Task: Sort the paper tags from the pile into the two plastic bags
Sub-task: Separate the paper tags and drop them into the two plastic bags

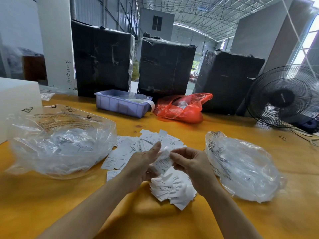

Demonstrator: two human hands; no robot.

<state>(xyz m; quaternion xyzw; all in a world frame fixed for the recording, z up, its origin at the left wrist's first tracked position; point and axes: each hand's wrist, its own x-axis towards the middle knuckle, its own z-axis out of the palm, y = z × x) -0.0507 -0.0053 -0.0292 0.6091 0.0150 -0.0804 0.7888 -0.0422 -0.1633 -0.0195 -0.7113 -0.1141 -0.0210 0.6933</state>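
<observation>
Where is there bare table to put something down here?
Bare table runs along the near edge, either side of the arms, and in a band between the tag pile and the purple bin. It is crowded in the middle, where the left bag, the pile and the right bag sit close.

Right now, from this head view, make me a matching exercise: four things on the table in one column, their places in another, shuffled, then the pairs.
Things:
1. purple tray
2. red plastic bag
3. black fan
4. paper tag

Places:
A. far right edge of the table
B. held between the left hand and right hand, above the pile of tags
C. in front of the leftmost black-wrapped box
D. just right of the purple tray, at the back of the table

Pairs: 1-C, 2-D, 3-A, 4-B
</observation>
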